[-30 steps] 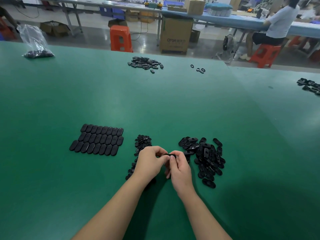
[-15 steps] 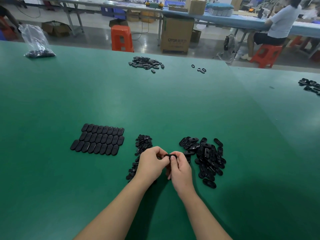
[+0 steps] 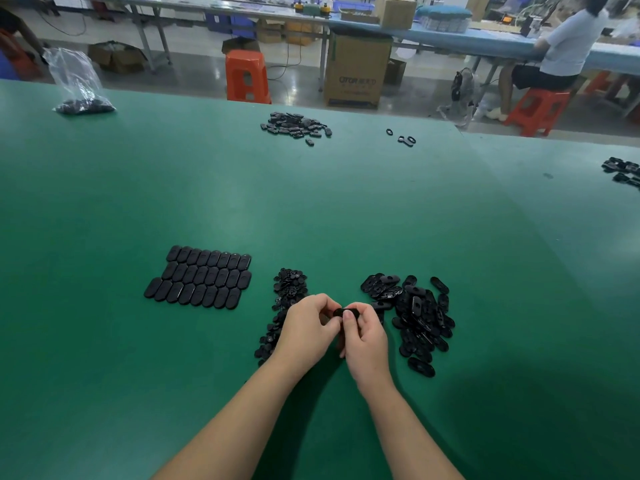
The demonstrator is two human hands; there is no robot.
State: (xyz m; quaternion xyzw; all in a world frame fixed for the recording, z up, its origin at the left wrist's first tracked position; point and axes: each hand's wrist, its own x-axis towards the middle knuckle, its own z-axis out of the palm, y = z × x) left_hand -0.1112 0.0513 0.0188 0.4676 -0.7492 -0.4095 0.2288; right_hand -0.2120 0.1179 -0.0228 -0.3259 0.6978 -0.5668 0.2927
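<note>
1. A black oval piece [image 3: 347, 311] is held just above the green table [image 3: 346, 220], pinched between both hands where their fingertips meet.
2. The left hand [image 3: 306, 329] is seen with its fingers [image 3: 323, 304] curled inward, and its thumb and forefinger are closed on the left end of the piece.
3. The right hand [image 3: 365, 339] is seen with its thumb pressed on the near face of the piece. Its other fingers are wrapped behind the piece, and how they lie there cannot be told.
4. A loose heap of oval shells [image 3: 419, 317] is spread just to the right of the right hand's fingers, with the nearest shells almost against the knuckles.
5. A strip of smaller black parts [image 3: 289, 289] is laid just beyond and to the left of the left hand's fingers, and part of it is hidden under that hand.
6. A tidy block of ovals [image 3: 201, 277], laid edge to edge in three rows, is found further left, well apart from the fingers.
7. Far beyond the fingertips, a second heap [image 3: 294, 125] and a few rings [image 3: 403, 138] are set near the table's far edge.
8. A clear bag [image 3: 78, 84] holding dark parts is stood far off to the left of the fingers.
9. Past the table, an orange stool [image 3: 246, 76] and a cardboard box [image 3: 356, 71] are seen on the floor.
</note>
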